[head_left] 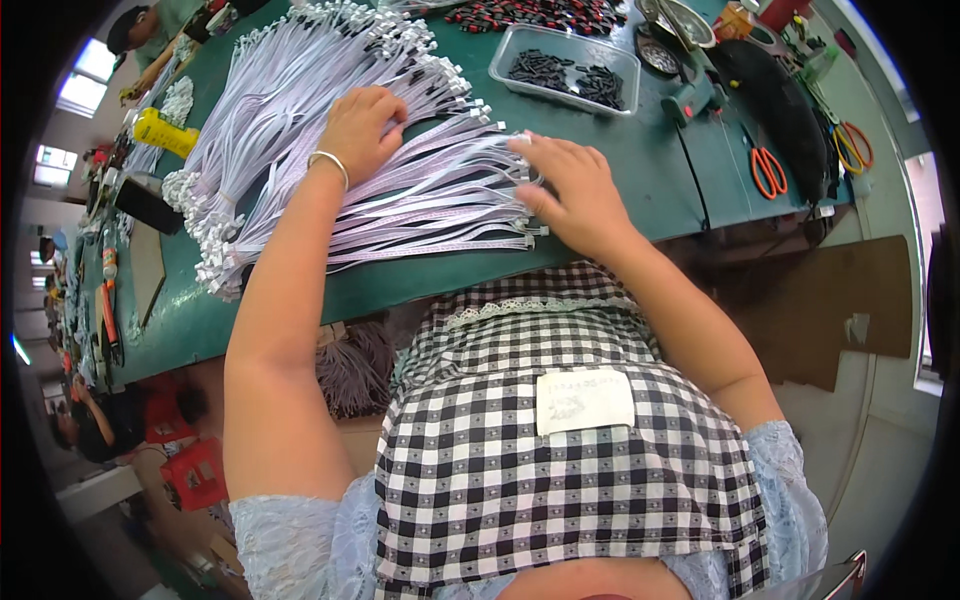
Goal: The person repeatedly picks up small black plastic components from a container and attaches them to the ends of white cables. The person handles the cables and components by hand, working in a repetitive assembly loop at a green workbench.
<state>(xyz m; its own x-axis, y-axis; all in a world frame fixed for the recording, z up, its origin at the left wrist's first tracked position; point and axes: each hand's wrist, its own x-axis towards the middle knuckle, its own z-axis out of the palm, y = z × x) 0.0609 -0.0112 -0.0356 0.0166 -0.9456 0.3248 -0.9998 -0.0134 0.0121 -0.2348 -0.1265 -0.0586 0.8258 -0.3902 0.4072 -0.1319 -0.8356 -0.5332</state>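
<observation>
A large heap of white flat cables (270,130) with small white plug ends is spread on the green table in front of me. My left hand (365,130), a bangle at its wrist, rests on the heap with its fingers curled in; what they hold, if anything, is hidden. At the right end of the nearer row of cables is my right hand (580,190). Its thumb and fingers are stretched apart, the forefinger's tip at a white plug (520,141).
Behind my right hand stands a clear plastic tub (625,75) of small black parts. Red and black pieces (540,15) lie beyond it. Orange-handled scissors (767,172) are at the right, a yellow bottle (165,133) and dark phone-like object (147,206) at the left.
</observation>
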